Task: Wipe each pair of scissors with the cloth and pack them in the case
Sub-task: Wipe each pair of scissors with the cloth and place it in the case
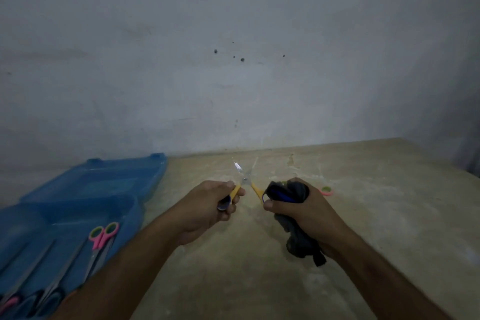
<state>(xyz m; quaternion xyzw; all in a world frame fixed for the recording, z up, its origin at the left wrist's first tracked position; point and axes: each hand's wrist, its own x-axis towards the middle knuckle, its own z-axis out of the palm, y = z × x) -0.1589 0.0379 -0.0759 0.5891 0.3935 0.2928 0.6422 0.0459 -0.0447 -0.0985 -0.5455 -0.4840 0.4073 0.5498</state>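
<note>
left fingers gripping one yellow scissors opened, right fingers clutching one cloth, blue case

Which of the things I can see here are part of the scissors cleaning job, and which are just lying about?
Part of the job:
- yellow-handled scissors, spread open, one handle in each hand: left hand, right hand
- dark cloth, also in the right hand
- blue case, open
- pink-handled scissors, already in the case

Lying about:
- small pink and green ring on the table
</note>
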